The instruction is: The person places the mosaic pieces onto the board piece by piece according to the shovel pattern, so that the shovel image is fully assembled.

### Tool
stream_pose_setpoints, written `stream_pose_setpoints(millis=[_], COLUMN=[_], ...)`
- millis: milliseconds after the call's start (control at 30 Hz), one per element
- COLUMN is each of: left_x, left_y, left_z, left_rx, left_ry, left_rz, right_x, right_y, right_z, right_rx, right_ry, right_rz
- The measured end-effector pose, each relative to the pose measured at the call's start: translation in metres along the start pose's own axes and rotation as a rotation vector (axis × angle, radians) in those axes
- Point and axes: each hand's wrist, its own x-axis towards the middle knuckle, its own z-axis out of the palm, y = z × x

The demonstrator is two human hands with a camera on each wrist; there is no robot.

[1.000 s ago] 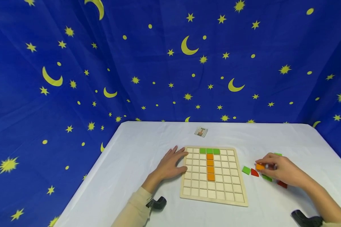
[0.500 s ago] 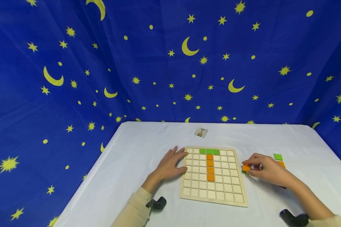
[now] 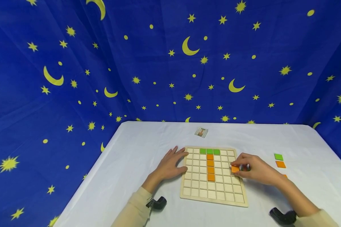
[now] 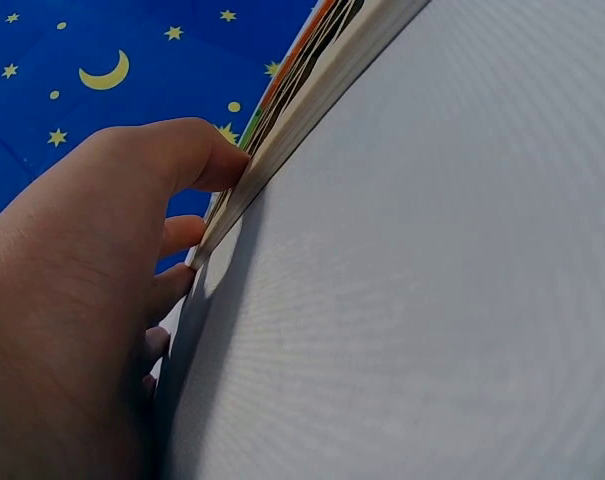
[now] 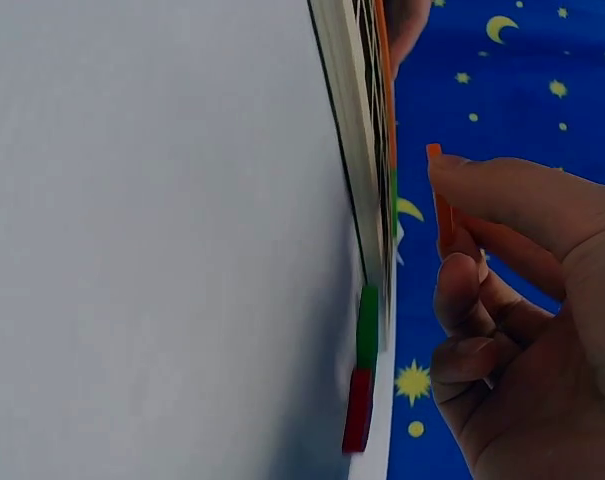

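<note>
A wooden grid board (image 3: 200, 198) lies on the white table. Three green square tiles (image 3: 209, 151) fill cells in its top row, and a column of several orange tiles (image 3: 210, 170) runs down below the middle one. My left hand (image 3: 170, 164) rests against the board's left edge, fingers spread; in the left wrist view its thumb and fingertips touch the rim. With thumb and fingers, my right hand (image 3: 254, 168) pinches an orange square tile (image 3: 235, 169) over the board's right side. The right wrist view shows this tile (image 5: 443, 215) held apart from the board.
Right of the board lie a loose green tile (image 3: 278, 157) and an orange tile (image 3: 280, 164); my right arm partly covers another orange piece (image 3: 285, 176). A green piece (image 5: 367, 325) and a red piece (image 5: 357, 410) sit beside the board. A small patterned card (image 3: 201, 132) lies behind it.
My right hand has carried the orange tile leftward from the loose pieces to above the board's right side. The left hand stays in place.
</note>
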Motion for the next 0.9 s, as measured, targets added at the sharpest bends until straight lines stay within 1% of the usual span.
stream_pose_setpoints(millis=[133,300,433,667,833,900], left_x=[0.0,0.001,0.001,0.0,0.0,0.0], left_y=[0.0,0.0,-0.001,-0.001,-0.001,-0.001], left_z=[0.0,0.0,0.0,0.0,0.0,0.0], left_rx=[-0.003,-0.009,-0.008,-0.008,-0.009,-0.009], left_ry=[-0.002,-0.002,0.0,0.003,0.005,0.008], left_rz=[0.0,0.001,0.004,0.007,0.012,0.015], right_x=[0.005,0.011,0.016,0.025,0.032,0.035], right_y=[-0.004,-0.006,-0.011,-0.023,-0.029,-0.032], right_z=[0.005,0.012,0.016,0.022,0.026,0.028], right_rx=[0.015,0.04,0.034,0.019,0.011,0.009], right_ry=[-0.004,-0.013,-0.024,-0.057,-0.057,-0.056], right_rz=[-0.046,-0.07,-0.093,-0.091,-0.146,-0.155])
